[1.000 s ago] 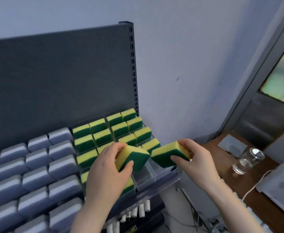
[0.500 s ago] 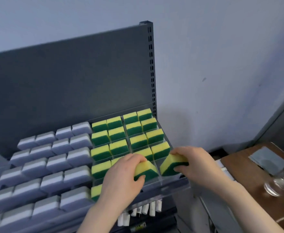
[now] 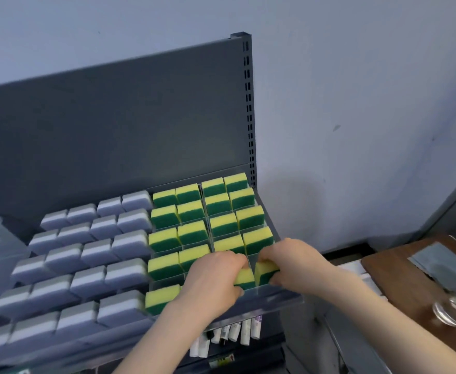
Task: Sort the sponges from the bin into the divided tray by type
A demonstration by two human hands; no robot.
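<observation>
Both of our hands gripped yellow-green sponges, left hand (image 3: 216,276) on one sponge (image 3: 244,278), right hand (image 3: 294,261) on another (image 3: 266,271), at the tray's front-right corner (image 3: 288,298); either sponge could snag the clear divider (image 3: 251,261) and tip.

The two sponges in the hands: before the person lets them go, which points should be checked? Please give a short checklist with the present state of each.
1. Left hand grips its sponge: ok.
2. Right hand grips its sponge: ok.
3. Type matches the section: ok, both are yellow and green like the sponges behind them, and the grey sponges lie apart on the left.
4. Both sponges are at the front row of the tray: ok.
5. Sponges sit fully down in their slots: cannot tell, the hands cover them.
6. Slots beneath are free: cannot tell.
</observation>
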